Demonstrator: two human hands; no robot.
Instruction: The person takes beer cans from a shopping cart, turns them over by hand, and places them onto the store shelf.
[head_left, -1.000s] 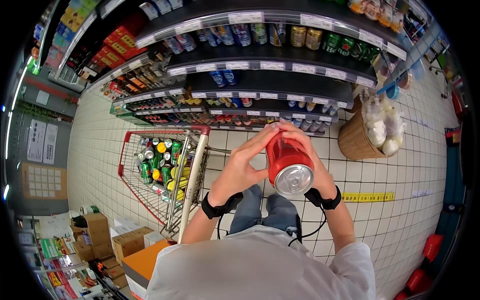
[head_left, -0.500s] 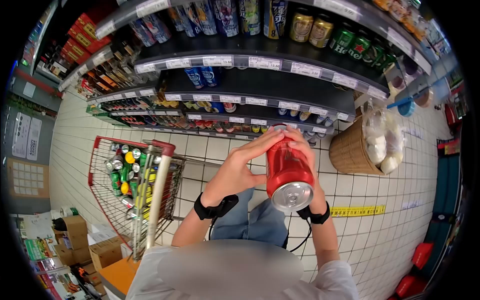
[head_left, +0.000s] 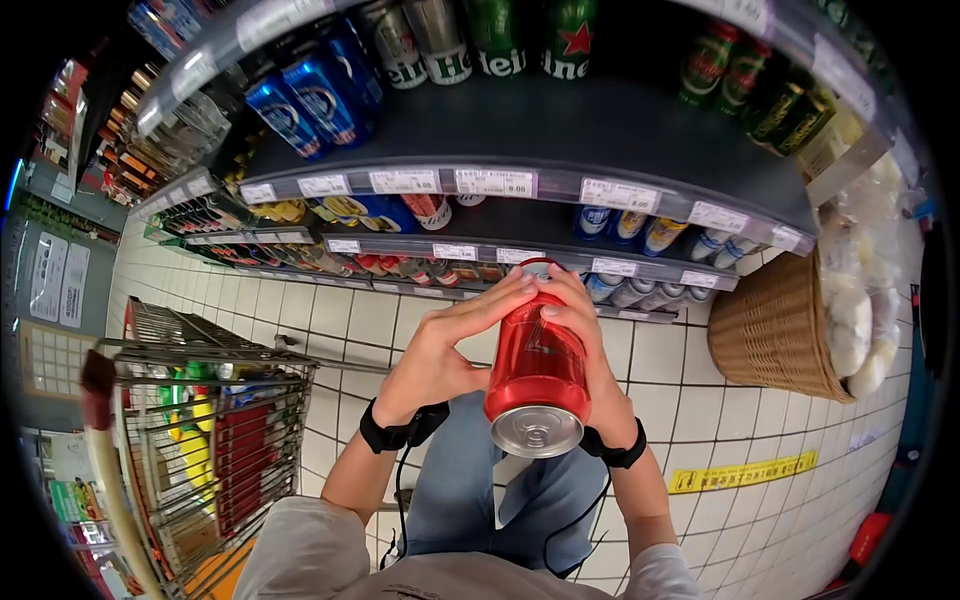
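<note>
A large red can (head_left: 538,375) is held between my two hands, its silver top with the pull tab facing down toward my body. My left hand (head_left: 435,350) presses on the can's left side, fingertips near its far end. Wrapped along the right side is my right hand (head_left: 580,340), its fingers meeting the left ones. Both wrists wear black bands. Beyond the can stands a dark shelf (head_left: 560,130) with green Heineken cans (head_left: 494,35) and blue cans (head_left: 320,95). A lower shelf holds more cans.
A shopping cart (head_left: 215,440) with cans and yellow items stands at the left. A wicker basket (head_left: 775,330) with white bagged goods is at the right. Yellow tape (head_left: 745,472) marks the tiled floor. My knees are bent below the can.
The view has come lower and closer to the shelves. The cart has shifted left in view. Both hands still hold the red can, which has moved slightly left.
</note>
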